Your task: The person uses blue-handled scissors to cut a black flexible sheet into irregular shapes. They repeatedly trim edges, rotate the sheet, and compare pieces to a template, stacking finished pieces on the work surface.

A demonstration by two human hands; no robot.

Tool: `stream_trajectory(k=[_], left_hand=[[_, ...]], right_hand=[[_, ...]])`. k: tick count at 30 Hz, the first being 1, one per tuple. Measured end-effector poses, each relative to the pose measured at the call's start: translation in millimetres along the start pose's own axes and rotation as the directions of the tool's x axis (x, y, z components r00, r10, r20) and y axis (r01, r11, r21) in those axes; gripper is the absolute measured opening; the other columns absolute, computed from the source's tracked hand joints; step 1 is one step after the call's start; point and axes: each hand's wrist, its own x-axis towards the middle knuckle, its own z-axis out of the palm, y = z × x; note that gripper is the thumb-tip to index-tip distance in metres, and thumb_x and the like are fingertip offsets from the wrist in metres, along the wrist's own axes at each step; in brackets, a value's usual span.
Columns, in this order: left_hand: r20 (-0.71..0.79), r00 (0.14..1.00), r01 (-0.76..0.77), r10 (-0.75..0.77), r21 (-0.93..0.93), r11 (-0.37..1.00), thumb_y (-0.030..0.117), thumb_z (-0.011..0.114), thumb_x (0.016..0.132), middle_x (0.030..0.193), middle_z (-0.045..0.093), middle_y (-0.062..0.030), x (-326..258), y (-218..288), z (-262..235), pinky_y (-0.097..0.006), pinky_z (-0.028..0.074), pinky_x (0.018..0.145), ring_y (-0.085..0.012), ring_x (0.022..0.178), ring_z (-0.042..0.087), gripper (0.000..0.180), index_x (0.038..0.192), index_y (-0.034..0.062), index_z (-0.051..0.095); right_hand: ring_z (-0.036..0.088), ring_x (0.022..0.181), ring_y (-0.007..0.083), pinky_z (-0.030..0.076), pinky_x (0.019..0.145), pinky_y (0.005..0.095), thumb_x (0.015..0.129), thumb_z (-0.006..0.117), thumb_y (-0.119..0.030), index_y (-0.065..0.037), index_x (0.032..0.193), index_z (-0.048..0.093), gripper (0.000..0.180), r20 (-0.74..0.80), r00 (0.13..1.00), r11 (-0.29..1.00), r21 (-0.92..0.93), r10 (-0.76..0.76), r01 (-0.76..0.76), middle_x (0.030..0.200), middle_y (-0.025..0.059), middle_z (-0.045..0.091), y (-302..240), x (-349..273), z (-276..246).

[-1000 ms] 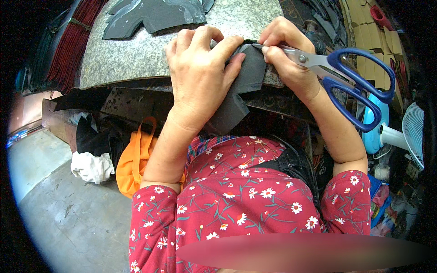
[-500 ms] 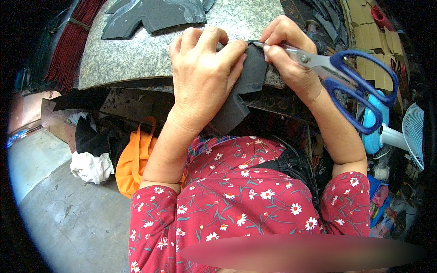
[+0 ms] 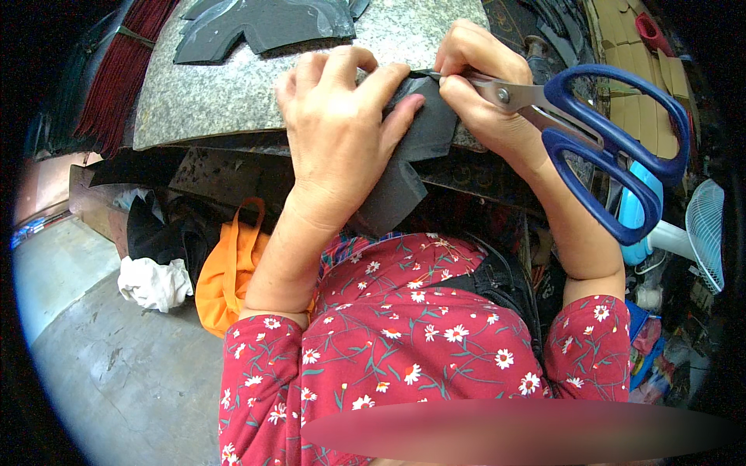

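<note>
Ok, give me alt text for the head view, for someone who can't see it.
Seen from above, the left hand presses a dark grey sheet piece at the edge of a speckled grey table, while the right hand holds blue-handled scissors with their tips at the piece. An orange bag and white cloth lie on the floor below.

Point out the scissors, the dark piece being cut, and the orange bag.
scissors [image 3: 614,147]: head view, on the blue handle loops by the right hand.
dark grey piece [image 3: 400,190]: head view, on its lower flap below the left hand.
orange bag [image 3: 225,276]: head view, on its body beside the left forearm.
</note>
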Motion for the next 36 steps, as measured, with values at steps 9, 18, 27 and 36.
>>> stream_trajectory(k=[9, 18, 27, 36], left_hand=[[-0.009, 0.996, -0.086, 0.086, 0.0, 0.996, 0.026, 0.078, 0.074, 0.088, 0.057, 0.0018, 0, 0, 2, -0.045, 0.04, 0.09, -0.0232, 0.093, 0.054, 0.017, 0.086, 0.0191, 0.068], [-0.019, 0.996, -0.088, 0.088, -0.023, 0.996, 0.024, 0.077, 0.075, 0.089, 0.058, 0.0015, 0, -1, 3, -0.044, 0.04, 0.09, -0.0237, 0.093, 0.055, 0.016, 0.087, 0.0185, 0.068], [-0.038, 0.996, -0.08, 0.079, -0.031, 0.996, 0.025, 0.077, 0.076, 0.09, 0.058, 0.0012, -1, -2, 5, -0.044, 0.039, 0.09, -0.0237, 0.093, 0.055, 0.017, 0.089, 0.0171, 0.069], [-0.017, 1.0, 0.008, -0.007, 0.012, 1.0, 0.028, 0.079, 0.074, 0.095, 0.059, -0.0007, -3, 1, 1, -0.045, 0.038, 0.091, -0.0252, 0.099, 0.053, 0.022, 0.091, 0.0176, 0.07]], right_hand=[[0.052, 0.069, 0.0084, 0.044, 0.063, 0.0218, 0.087, 0.054, 0.004, 0.0, 0.086, 0.054, 0.004, -0.09, 0.957, 0.872, 0.444, 0.275, -0.208, 0.094, 0.0085, 0.057, 3, -15, 1], [0.053, 0.069, 0.0099, 0.044, 0.062, 0.0229, 0.084, 0.054, 0.004, -0.001, 0.082, 0.052, 0.006, -0.01, 0.981, 0.981, -0.008, -0.191, 0.191, 0.091, 0.0075, 0.057, 7, 0, 2], [0.053, 0.069, 0.0077, 0.043, 0.06, 0.0212, 0.09, 0.055, -0.001, -0.002, 0.088, 0.055, 0.002, -0.011, 0.98, 0.913, 0.367, 0.198, -0.18, 0.095, 0.0065, 0.059, 8, -10, 3], [0.048, 0.064, 0.0072, 0.04, 0.056, 0.0232, 0.081, 0.051, 0.003, 0.0, 0.081, 0.052, 0.003, 0.074, 0.984, 0.973, 0.153, 0.163, -0.172, 0.079, 0.0027, 0.053, 5, 6, 0]])
